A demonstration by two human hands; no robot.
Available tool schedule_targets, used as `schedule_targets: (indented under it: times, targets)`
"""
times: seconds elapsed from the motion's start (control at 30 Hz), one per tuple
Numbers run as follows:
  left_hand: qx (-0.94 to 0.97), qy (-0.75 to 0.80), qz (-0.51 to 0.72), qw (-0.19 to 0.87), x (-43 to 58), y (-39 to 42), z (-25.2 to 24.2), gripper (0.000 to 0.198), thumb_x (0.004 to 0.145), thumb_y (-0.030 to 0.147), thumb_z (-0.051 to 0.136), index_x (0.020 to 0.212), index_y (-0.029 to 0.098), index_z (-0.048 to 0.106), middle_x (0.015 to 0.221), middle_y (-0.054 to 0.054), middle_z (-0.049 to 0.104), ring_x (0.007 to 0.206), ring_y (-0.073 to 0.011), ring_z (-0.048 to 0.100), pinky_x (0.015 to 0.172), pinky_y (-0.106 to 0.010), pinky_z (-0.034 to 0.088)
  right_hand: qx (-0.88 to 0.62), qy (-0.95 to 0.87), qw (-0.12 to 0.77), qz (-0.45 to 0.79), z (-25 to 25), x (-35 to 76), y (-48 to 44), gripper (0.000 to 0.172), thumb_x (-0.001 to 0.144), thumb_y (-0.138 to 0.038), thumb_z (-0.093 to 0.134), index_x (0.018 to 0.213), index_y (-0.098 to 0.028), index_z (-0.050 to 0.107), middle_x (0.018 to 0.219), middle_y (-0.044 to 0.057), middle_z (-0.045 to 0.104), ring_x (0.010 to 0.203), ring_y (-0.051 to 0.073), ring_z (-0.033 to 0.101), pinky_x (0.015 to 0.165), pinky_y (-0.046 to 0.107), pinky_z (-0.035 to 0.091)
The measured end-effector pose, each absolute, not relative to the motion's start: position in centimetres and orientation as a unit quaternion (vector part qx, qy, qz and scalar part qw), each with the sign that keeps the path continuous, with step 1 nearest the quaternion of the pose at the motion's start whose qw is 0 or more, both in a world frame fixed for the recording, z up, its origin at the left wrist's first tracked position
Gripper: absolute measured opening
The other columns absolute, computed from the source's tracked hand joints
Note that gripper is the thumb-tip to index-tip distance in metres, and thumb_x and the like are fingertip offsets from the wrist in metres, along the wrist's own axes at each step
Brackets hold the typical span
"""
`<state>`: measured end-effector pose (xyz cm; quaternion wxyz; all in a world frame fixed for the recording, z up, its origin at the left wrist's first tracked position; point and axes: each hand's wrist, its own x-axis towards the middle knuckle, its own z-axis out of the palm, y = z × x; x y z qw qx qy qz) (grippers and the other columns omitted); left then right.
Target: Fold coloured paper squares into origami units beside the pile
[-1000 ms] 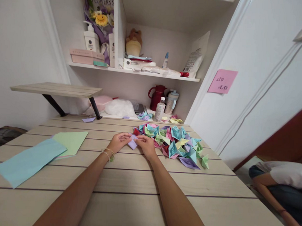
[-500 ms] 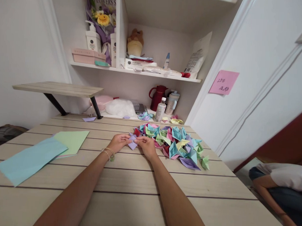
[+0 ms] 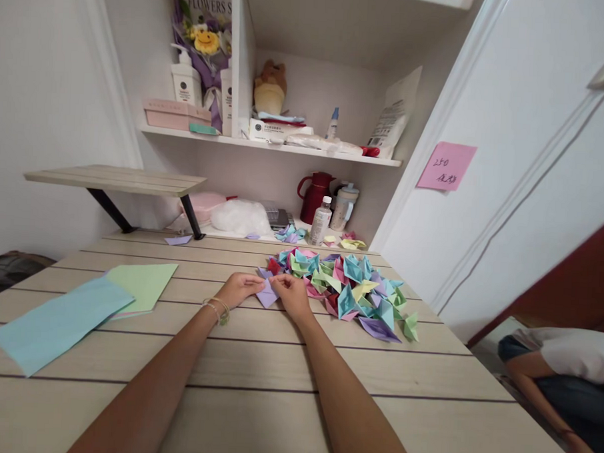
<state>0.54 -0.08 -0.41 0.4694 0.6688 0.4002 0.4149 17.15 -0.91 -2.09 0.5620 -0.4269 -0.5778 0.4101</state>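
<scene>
A partly folded purple paper [image 3: 267,296] lies between my hands at the middle of the table. My left hand [image 3: 240,289] pinches its left edge, fingers closed. On the other side my right hand [image 3: 291,294] grips the right edge between thumb and fingertips. The fingertips cover part of the folds. Right beside my right hand spreads a pile of folded paper boats [image 3: 346,305] in blue, green, pink, yellow and purple. Further left, flat sheets lie stacked, a light blue sheet [image 3: 60,323] over a green sheet [image 3: 147,283].
A small raised shelf [image 3: 116,177] on black legs stands at the back left. Behind the pile are a clear bottle [image 3: 320,220], a red jug [image 3: 315,195] and a pale cup [image 3: 343,207]. At the far right a person [image 3: 560,378] crouches beside the table.
The purple paper shows a larger, more opened-out face below my fingers than before. My hands have shifted slightly on its edges. The pile and flat sheets lie as before.
</scene>
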Motion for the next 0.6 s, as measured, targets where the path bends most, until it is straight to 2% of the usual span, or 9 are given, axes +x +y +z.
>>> schedule_targets:
  times: [0.13,0.23,0.33,0.4,0.5,0.6]
  targets:
    - [0.679,0.403,0.41,0.457,1.0,-0.5,0.0,0.024,0.065,0.032,0.067,0.078,0.012,0.07,0.079,-0.006,0.07,0.075,-0.0174,0.063,0.074,-0.027,0.047,-0.445,-0.584,0.564,0.377,-2.2,17.1,-1.0,0.021,0.064,-0.033,0.063,0.069,-0.013,0.067,0.062,0.003,0.065,0.055,0.014,0.055,0.052,0.024,0.043]
    - [0.676,0.397,0.408,0.468,1.2,-0.7,0.0,0.026,0.064,0.031,0.069,0.082,0.012,0.068,0.074,-0.005,0.069,0.069,-0.0145,0.062,0.068,-0.025,0.049,-0.445,-0.594,0.563,0.364,-1.9,17.1,-1.2,0.022,0.065,-0.034,0.062,0.071,-0.014,0.068,0.064,0.004,0.066,0.058,0.015,0.057,0.056,0.025,0.044]
    - [0.648,0.385,0.428,0.5,1.1,-0.6,-0.2,0.029,0.063,0.031,0.07,0.083,0.01,0.063,0.069,-0.004,0.066,0.059,-0.0129,0.061,0.058,-0.023,0.05,-0.421,-0.586,0.576,0.384,-1.4,17.1,-1.3,0.028,0.068,-0.04,0.061,0.077,-0.015,0.068,0.072,0.005,0.067,0.065,0.017,0.059,0.061,0.026,0.046]
    - [0.609,0.378,0.458,0.526,0.9,-0.4,-0.3,0.037,0.063,0.03,0.071,0.091,0.01,0.059,0.069,-0.004,0.065,0.056,-0.0133,0.062,0.055,-0.025,0.051,-0.408,-0.563,0.589,0.412,-1.2,17.0,-1.4,0.033,0.069,-0.043,0.06,0.087,-0.016,0.067,0.075,0.005,0.067,0.068,0.017,0.059,0.063,0.027,0.047]
    - [0.548,0.36,0.504,0.562,0.7,-0.2,-0.2,0.058,0.061,0.026,0.074,0.113,0.013,0.049,0.072,-0.002,0.064,0.061,-0.0152,0.065,0.064,-0.03,0.054,-0.389,-0.539,0.591,0.457,-1.0,16.9,-1.4,0.041,0.068,-0.044,0.062,0.098,-0.017,0.062,0.076,0.005,0.066,0.067,0.017,0.059,0.062,0.028,0.047]
    - [0.512,0.352,0.53,0.578,0.5,-0.2,0.1,0.063,0.06,0.024,0.075,0.116,0.015,0.047,0.076,-0.003,0.065,0.068,-0.0159,0.066,0.071,-0.033,0.055,-0.381,-0.547,0.586,0.461,-1.0,16.7,-1.6,0.043,0.062,-0.041,0.069,0.096,-0.017,0.061,0.081,0.005,0.065,0.065,0.015,0.058,0.061,0.026,0.047]
